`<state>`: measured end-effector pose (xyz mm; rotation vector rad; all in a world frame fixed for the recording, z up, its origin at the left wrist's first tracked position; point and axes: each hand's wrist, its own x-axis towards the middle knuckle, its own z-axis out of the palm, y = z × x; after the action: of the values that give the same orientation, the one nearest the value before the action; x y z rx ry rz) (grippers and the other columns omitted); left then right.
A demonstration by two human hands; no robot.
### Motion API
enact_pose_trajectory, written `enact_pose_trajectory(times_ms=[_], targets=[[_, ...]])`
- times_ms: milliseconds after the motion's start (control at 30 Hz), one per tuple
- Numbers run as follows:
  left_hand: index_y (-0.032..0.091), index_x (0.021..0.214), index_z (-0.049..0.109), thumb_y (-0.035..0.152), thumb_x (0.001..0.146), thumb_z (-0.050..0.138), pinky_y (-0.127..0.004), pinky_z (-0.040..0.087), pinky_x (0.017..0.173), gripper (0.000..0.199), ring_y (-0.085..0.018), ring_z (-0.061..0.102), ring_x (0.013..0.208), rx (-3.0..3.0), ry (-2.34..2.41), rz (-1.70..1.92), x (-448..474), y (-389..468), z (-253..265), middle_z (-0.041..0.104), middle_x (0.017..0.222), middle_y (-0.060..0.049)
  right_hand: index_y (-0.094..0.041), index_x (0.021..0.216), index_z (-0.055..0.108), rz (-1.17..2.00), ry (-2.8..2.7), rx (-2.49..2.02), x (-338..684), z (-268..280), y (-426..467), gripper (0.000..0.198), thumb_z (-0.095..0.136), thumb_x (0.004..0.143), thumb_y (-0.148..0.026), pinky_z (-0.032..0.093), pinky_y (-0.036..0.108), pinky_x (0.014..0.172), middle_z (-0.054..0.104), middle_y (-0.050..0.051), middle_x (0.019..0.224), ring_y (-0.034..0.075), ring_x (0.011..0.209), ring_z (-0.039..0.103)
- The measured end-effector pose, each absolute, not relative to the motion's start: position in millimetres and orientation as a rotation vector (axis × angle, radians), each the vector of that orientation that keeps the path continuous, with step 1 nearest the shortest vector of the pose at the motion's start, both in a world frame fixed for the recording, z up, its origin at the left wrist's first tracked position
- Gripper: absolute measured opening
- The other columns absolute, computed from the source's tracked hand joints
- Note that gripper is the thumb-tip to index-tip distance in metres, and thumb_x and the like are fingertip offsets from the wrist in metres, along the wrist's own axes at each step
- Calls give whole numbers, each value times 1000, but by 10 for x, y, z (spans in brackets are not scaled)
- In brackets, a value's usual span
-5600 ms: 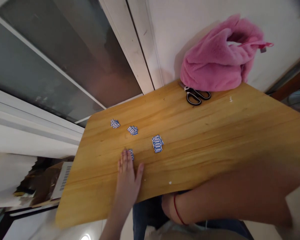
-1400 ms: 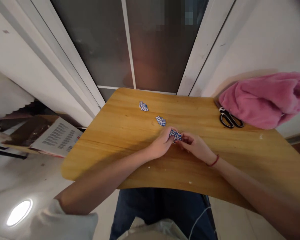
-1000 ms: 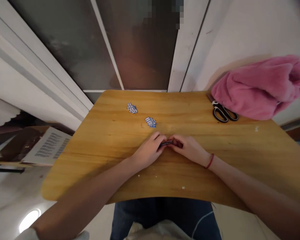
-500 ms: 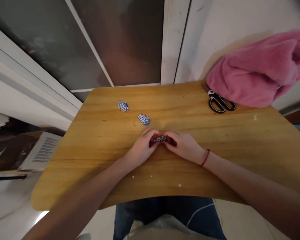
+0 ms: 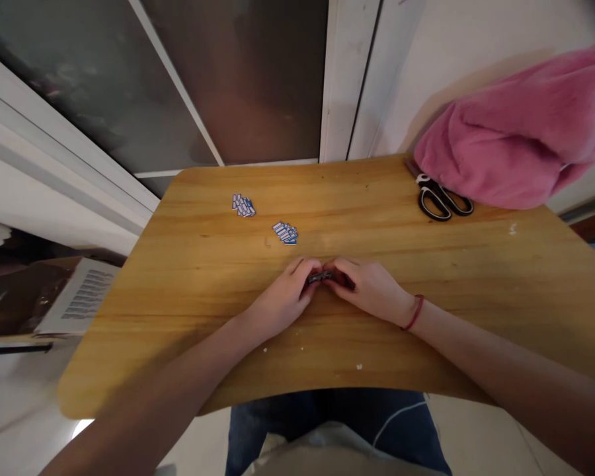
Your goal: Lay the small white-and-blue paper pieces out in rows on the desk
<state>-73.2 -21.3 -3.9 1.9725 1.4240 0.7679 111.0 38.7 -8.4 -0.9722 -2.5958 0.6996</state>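
Low over the middle of the table, my left hand and my right hand meet around a small stack of dark-edged cards. Fingers and thumbs of both hands pinch it from either side, hiding its ends. A red cord circles my right wrist. Just beyond my hands lies a small fanned pile of blue-and-white cards. Another such pile rests farther back to the left. What is printed on the held cards is too small to make out.
Black-handled scissors lie at the back right of the wooden table, partly beneath a pink plush cloth. White scraps dot the near part. A cardboard box stands off to the left, and a glazed door rises behind.
The held stack has tilted slightly, its upper face showing less than before. Both hands keep their hold at nearly the same spot, and the view has shifted a little.
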Motion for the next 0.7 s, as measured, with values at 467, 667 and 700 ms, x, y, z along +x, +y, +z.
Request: enact_pose_trajectory(times_ms=[467,667,700], targets=[[20,92,47,19,85,49,-28,43,71,7,-14,52,79,1853,1466,721,-756,-191,-35,55,87,-1,-16,97,57,522,-2681,-953,1088,-108,389,18,51,88,-30,31,24,57,64,4,82,14,68,56],[20,94,47,18,83,52,-27,43,68,12,-13,50,76,1842,1456,684,-760,-214,-11,54,86,-1,-17,100,58,620,-2636,-926,1104,-115,390,19,50,89,-31,33,23,58,65,3,82,13,68,56],[20,93,47,17,83,52,-27,43,68,12,-13,50,75,1841,1465,696,-761,-210,-11,53,86,-1,-17,100,59,623,-2635,-925,1106,-116,389,19,51,89,-31,33,23,58,65,3,82,13,67,56]])
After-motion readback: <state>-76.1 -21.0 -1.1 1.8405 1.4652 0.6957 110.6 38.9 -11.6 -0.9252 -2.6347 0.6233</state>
